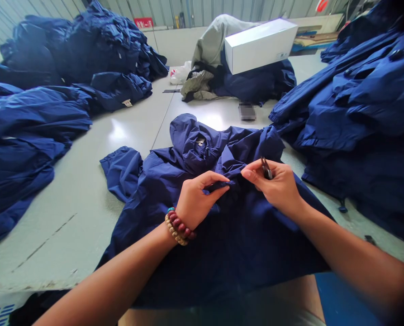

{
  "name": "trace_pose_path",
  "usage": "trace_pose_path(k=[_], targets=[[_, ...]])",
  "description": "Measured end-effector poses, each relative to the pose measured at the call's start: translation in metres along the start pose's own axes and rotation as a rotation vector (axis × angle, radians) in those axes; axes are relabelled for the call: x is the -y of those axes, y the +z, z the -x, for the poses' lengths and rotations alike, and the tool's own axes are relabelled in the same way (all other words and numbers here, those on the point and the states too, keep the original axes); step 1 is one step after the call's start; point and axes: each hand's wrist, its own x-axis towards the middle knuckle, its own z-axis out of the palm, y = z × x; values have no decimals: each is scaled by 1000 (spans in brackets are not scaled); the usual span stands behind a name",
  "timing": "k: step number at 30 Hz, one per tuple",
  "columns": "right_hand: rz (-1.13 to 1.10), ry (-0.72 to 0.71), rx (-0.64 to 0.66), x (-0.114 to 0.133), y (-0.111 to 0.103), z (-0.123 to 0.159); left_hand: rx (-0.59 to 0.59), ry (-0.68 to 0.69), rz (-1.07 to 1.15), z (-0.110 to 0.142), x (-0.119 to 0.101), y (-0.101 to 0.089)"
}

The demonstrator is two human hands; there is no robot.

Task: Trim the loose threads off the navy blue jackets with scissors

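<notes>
A navy hooded jacket (195, 213) lies spread on the pale table (86, 181) in front of me, hood pointing away. My left hand (197, 199), with a bead bracelet on its wrist, pinches a fold of the jacket's fabric near the collar. Just to the right, my right hand (276, 183) is closed around small dark thread snips (266, 170), its fingertips touching the same fold. The two hands almost meet.
Heaps of navy jackets lie at the left (35, 122), back left (86, 45) and right (358, 108). A white box (259, 43) rests on grey and navy garments at the back. A white plastic bag (179, 72) lies beside them.
</notes>
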Motion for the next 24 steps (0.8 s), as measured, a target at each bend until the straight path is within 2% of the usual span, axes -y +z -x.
trace_pose_path(k=[4, 11, 17, 20, 24], targets=[[116, -96, 64, 9, 2, 5, -4, 6, 11, 0, 2, 0], [177, -131, 201, 10, 5, 8, 30, 3, 15, 2, 2, 3], [107, 1, 88, 6, 1, 4, 31, 20, -98, -3, 9, -2], [70, 39, 124, -1, 1, 1, 74, 33, -185, -6, 14, -5], [135, -23, 194, -7, 3, 1, 106, 55, -273, -9, 18, -8]])
